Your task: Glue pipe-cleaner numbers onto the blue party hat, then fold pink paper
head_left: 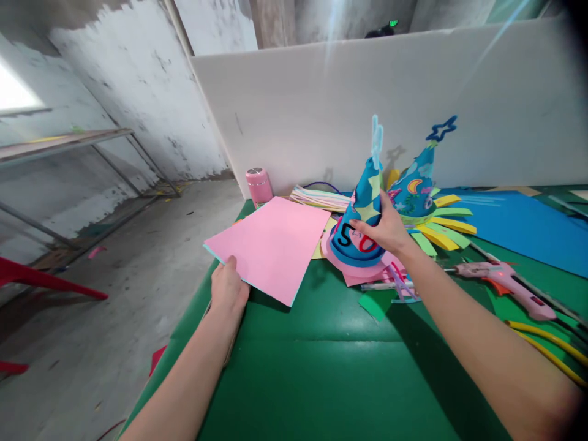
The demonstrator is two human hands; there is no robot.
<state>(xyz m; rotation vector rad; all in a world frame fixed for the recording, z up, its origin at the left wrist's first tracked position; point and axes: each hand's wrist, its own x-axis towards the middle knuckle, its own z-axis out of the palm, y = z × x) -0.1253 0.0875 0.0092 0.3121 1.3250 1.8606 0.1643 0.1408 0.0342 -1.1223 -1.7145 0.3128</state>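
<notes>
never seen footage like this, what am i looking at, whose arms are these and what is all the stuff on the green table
There is no machine here: the two bare arms belong to a person wearing a camera on the head, so the single picture looks forward and down at their own hands. The left hand holds the near edge of a pink sheet over the green table. The right hand grips a blue cone hat marked 50. Behind it stands a second cone hat with a star on top; a pink glue gun lies to the right.
</notes>
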